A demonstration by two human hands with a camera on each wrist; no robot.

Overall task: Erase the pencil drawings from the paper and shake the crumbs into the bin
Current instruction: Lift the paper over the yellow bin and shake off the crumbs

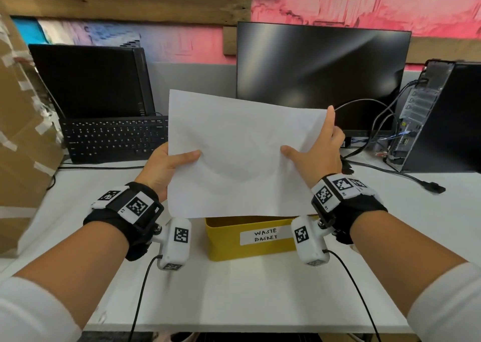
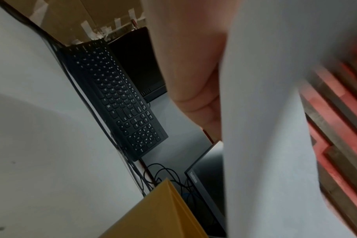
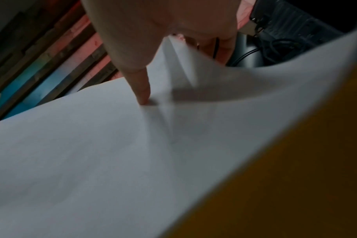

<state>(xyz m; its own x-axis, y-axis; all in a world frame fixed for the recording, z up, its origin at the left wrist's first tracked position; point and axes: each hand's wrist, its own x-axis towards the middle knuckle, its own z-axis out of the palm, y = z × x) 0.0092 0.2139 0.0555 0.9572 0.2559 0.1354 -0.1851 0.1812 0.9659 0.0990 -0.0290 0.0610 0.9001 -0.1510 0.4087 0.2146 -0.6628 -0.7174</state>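
White sheet of paper [image 1: 242,154], held up in the centre of the head view, looks blank apart from soft grey shading and shallow creases across its middle; no pencil lines can be made out. It tilts with its upper left corner highest and its lower edge hanging just above the open top of the yellow plastic bin [image 1: 250,237], which bears a white label reading "WASTE BASKET" and stands on the white tabletop [image 1: 234,289] in the lower centre of the frame.

At the sheet's left edge the left hand [image 1: 166,167] pinches it, thumb lying flat on the near face and the fingers hidden behind. On the right edge the right hand [image 1: 316,150] pinches it too, thumb on the near face, forefinger pointing up along the edge. In the right wrist view the thumb tip presses into the paper, which buckles beside it.

Both forearms reach in from the lower corners, each wearing a black wrist strap with white marker blocks.
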